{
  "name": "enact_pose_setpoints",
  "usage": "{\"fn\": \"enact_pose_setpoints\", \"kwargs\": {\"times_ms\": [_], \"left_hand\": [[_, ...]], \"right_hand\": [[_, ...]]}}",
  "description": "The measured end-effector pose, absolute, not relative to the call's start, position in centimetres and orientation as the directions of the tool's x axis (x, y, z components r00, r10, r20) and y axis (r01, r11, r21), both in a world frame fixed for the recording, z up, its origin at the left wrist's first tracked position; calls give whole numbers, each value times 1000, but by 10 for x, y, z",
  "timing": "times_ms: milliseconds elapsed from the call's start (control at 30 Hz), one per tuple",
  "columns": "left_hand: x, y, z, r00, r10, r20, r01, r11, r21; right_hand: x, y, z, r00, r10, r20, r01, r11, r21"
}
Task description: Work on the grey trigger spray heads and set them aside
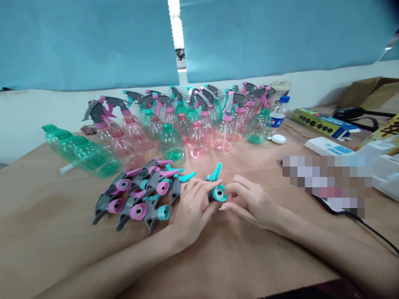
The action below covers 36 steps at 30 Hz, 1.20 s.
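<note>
My left hand (195,203) is closed around a trigger spray head (220,192) with a turquoise collar and lever, its collar opening facing me. At the collar's right edge, the curled fingers and thumb of my right hand (249,201) pinch it. Beside my left hand lies a pile of loose grey spray heads (151,209), some with pink collars (138,211) and some with turquoise ones. My left fingers hide most of the held head's grey body.
Behind stand several pink bottles (199,143) and green bottles (173,145), many with spray heads on. Green bottles (90,155) lean or lie at left. A blurred-out device (327,182) with a cable, a blue-capped bottle (277,118) and boxes (321,122) are at right.
</note>
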<state>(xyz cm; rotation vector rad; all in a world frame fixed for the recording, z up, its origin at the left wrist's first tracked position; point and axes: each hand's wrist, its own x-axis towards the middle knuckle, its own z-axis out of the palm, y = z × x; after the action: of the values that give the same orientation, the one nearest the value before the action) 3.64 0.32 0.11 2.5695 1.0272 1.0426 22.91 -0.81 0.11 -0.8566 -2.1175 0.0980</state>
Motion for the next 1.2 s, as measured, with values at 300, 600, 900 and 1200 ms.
{"fn": "enact_pose_setpoints", "kwargs": {"times_ms": [300,600,900,1200], "left_hand": [[36,4,-6,459,649,607,498,-753,429],[33,-9,9,473,735,486,597,-673,437],[-17,6,33,525,728,442,696,-666,269],[-24,16,46,708,672,215,690,-723,-12]], "right_hand": [[223,-11,-13,-355,723,592,504,682,-530],[236,8,4,-243,835,494,566,535,-627],[289,31,3,64,898,435,772,231,-592],[292,29,-11,27,851,525,969,108,-224]]}}
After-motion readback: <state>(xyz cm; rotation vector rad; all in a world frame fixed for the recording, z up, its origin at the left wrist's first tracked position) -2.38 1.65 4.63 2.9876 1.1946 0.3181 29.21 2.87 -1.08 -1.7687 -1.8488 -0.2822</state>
